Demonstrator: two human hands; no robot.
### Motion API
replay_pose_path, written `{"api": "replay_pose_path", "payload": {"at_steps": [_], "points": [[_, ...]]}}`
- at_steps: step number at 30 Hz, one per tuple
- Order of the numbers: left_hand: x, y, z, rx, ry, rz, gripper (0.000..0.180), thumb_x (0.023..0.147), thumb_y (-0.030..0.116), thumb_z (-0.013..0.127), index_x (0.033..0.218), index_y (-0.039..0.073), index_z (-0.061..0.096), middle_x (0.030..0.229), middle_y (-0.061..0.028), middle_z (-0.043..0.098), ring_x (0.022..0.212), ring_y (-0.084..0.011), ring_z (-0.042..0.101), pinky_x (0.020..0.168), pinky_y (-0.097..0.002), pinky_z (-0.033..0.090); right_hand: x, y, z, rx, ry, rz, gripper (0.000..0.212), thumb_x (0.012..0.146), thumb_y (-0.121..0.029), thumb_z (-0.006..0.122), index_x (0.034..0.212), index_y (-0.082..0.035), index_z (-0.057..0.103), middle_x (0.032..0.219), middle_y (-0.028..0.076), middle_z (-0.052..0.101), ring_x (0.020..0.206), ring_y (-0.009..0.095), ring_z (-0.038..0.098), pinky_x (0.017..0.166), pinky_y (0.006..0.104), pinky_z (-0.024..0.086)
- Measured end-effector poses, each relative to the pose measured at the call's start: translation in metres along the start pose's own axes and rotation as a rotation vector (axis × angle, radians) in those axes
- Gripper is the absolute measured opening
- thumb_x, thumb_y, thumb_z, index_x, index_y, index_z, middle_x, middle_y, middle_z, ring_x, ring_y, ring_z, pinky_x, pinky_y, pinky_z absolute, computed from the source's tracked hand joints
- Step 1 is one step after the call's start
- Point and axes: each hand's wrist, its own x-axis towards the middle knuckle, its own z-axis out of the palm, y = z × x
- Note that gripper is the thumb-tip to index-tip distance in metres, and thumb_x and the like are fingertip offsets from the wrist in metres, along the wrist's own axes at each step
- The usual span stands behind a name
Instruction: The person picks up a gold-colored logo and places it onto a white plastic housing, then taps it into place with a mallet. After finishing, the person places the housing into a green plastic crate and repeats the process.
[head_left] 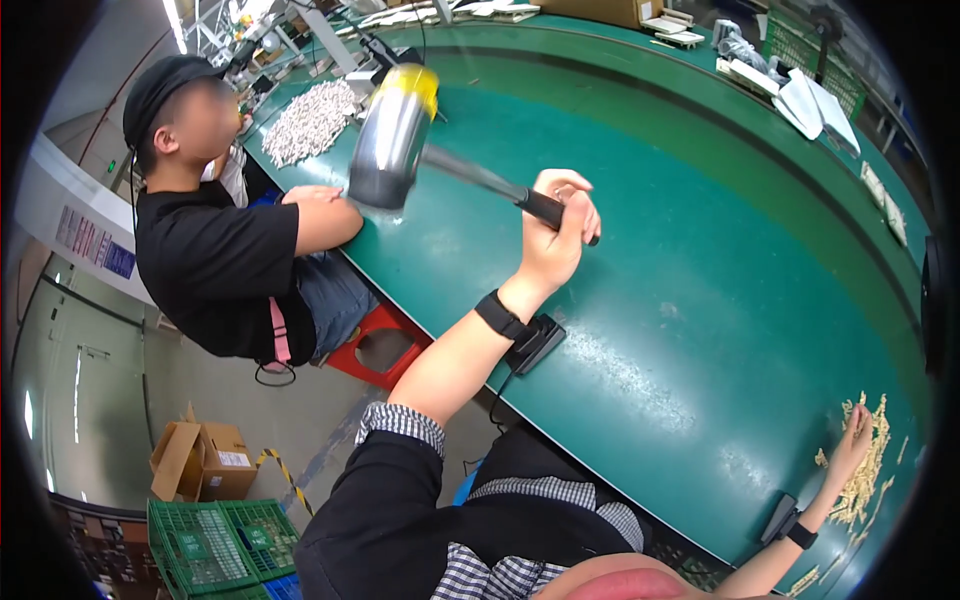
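My left hand (556, 228) is raised above the green table, its fingers wrapped round the black grip of a mallet (388, 150). The mallet's silver head, slightly blurred, has one yellow face and one black face; it hangs in the air to the left of my hand. At the far right, my right hand (852, 436) lies against a pile of small, pale yellow, elongated pieces (866, 470). Its fingers look stretched out, though they are small in view, and I make out nothing held in them. Both wrists wear black straps with a dark box.
A person in a black shirt (215, 240) sits at the table's left edge, arms folded, beside a heap of small whitish pieces (310, 120). A red stool (380, 348), cardboard box (205, 460) and green crates (215, 540) stand on the floor. White packets (815, 105) lie far right.
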Motion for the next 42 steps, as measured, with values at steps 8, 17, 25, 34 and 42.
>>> {"api": "replay_pose_path", "payload": {"at_steps": [8, 17, 25, 34, 42], "points": [[-0.001, 0.014, -0.007, 0.388, 0.038, 0.365, 0.011, 0.081, 0.004, 0.061, 0.071, 0.000, 0.062, 0.059, -0.0053, 0.052, 0.055, -0.0130, 0.049, 0.053, -0.0260, 0.041, 0.001, -0.009, -0.003, -0.115, 0.014, 0.022, 0.028, 0.096, -0.022, 0.050, 0.110, 0.002, 0.055, 0.101, 0.006, 0.058, 0.094, 0.012, 0.053, 0.084, 0.0248, 0.042], [0.002, 0.009, -0.002, 0.692, -0.129, 0.330, 0.013, 0.085, 0.006, 0.059, 0.074, -0.001, 0.063, 0.068, -0.0039, 0.057, 0.060, -0.0090, 0.050, 0.054, -0.0226, 0.039, -0.001, -0.012, 0.002, -0.038, 0.019, 0.032, 0.024, 0.091, -0.016, 0.057, 0.107, 0.001, 0.056, 0.092, 0.004, 0.055, 0.080, 0.010, 0.047, 0.083, 0.0242, 0.041], [0.000, -0.007, -0.006, 0.325, -0.057, -0.301, 0.013, 0.086, 0.008, 0.061, 0.076, 0.000, 0.060, 0.053, 0.0025, 0.045, 0.042, -0.0049, 0.038, 0.042, -0.0208, 0.031, -0.005, -0.021, 0.007, -0.103, 0.055, -0.077, 0.023, 0.087, -0.011, 0.059, 0.106, 0.001, 0.056, 0.082, 0.002, 0.049, 0.077, 0.011, 0.045, 0.081, 0.0245, 0.040], [-0.001, 0.013, -0.002, 0.052, -0.060, -0.481, 0.019, 0.082, 0.009, 0.067, 0.081, 0.005, 0.048, 0.051, 0.0051, 0.037, 0.037, -0.0025, 0.031, 0.035, -0.0209, 0.024, -0.002, 0.000, 0.000, -0.101, 0.032, -0.074, 0.026, 0.091, -0.015, 0.057, 0.110, 0.001, 0.055, 0.099, 0.006, 0.056, 0.085, 0.012, 0.048, 0.085, 0.0276, 0.041], [-0.003, 0.000, 0.000, 0.100, -0.044, -0.792, 0.028, 0.079, 0.013, 0.070, 0.079, 0.010, 0.042, 0.056, 0.0054, 0.037, 0.041, -0.0031, 0.033, 0.036, -0.0211, 0.025, 0.005, 0.023, 0.000, -0.160, 0.001, -0.104, 0.031, 0.093, -0.021, 0.056, 0.112, 0.003, 0.054, 0.104, 0.009, 0.057, 0.093, 0.016, 0.051, 0.087, 0.0291, 0.041]]}}
